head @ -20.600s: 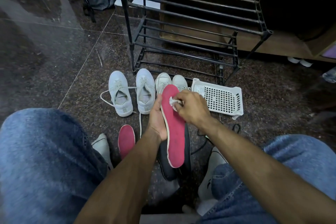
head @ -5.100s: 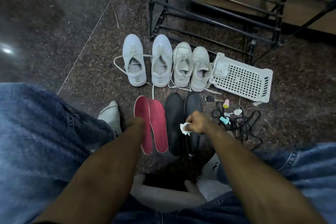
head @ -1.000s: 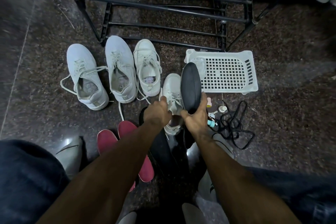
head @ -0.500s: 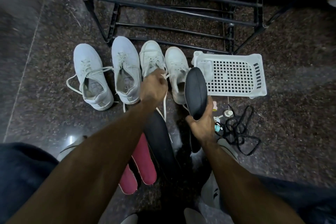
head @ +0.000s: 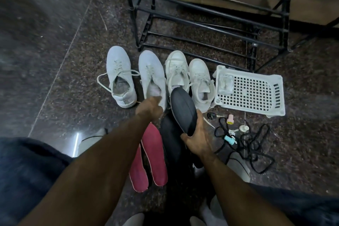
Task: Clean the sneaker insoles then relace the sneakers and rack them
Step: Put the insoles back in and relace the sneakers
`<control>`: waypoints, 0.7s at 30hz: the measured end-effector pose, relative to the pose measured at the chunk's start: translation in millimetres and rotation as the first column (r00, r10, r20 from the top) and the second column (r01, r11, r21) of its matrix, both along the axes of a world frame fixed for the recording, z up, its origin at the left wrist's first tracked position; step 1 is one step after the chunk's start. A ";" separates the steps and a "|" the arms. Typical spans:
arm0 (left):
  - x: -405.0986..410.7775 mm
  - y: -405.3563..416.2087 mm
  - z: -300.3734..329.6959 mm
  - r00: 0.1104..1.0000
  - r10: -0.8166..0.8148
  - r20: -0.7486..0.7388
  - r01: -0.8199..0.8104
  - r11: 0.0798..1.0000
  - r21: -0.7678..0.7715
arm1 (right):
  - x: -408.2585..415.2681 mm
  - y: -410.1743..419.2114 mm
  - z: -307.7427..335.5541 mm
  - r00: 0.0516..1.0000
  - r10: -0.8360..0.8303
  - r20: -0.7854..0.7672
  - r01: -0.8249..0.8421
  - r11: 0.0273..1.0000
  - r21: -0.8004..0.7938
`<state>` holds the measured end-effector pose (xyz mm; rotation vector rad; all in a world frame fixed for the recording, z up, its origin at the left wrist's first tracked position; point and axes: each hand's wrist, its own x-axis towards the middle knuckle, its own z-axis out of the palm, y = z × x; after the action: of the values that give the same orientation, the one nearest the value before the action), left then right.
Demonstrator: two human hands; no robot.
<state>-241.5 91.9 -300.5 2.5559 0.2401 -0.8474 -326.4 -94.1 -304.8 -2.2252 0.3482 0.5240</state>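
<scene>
Four white sneakers stand in a row before the black rack (head: 211, 24). My right hand (head: 197, 135) grips a black insole (head: 183, 110) by its heel end, and its toe end points into the mouth of the third sneaker (head: 177, 71). My left hand (head: 149, 105) is curled at the heel of the second sneaker (head: 151, 77), with its fingers hidden from me. A second black insole (head: 170, 145) and two red insoles (head: 154, 156) lie on the floor below my hands. The first sneaker (head: 121, 77) and fourth sneaker (head: 200, 82) stand untouched.
A white perforated basket (head: 256, 95) holding a pale wad lies right of the sneakers. Black laces (head: 255, 150) are tangled on the floor beside a pink bottle (head: 229, 119), a teal one (head: 230, 139) and a white cap (head: 244, 128). My socked feet flank the insoles.
My left hand has slid down from the third sneaker's laces to the second sneaker's heel. The black insole in my right hand has tipped left, toward the third sneaker's opening.
</scene>
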 end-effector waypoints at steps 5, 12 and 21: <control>-23.2 8.6 10.0 0.919 0.376 0.123 -0.318 0.887 -0.336 | 7.1 15.4 6.2 0.998 0.039 0.045 -0.040 0.999 0.014; -13.3 80.5 3.0 0.929 0.245 0.279 -0.284 0.953 0.108 | 31.1 58.3 10.3 0.978 0.199 0.070 -0.201 0.979 0.025; -20.2 97.1 -2.4 0.970 0.073 0.233 -0.125 0.968 0.219 | 59.3 92.7 13.1 0.979 0.147 0.140 -0.155 0.986 0.053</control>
<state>-261.7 189.1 -302.9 2.8009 0.4160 -0.5137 -267.1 -1.3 -291.8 -2.2221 0.0904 0.4541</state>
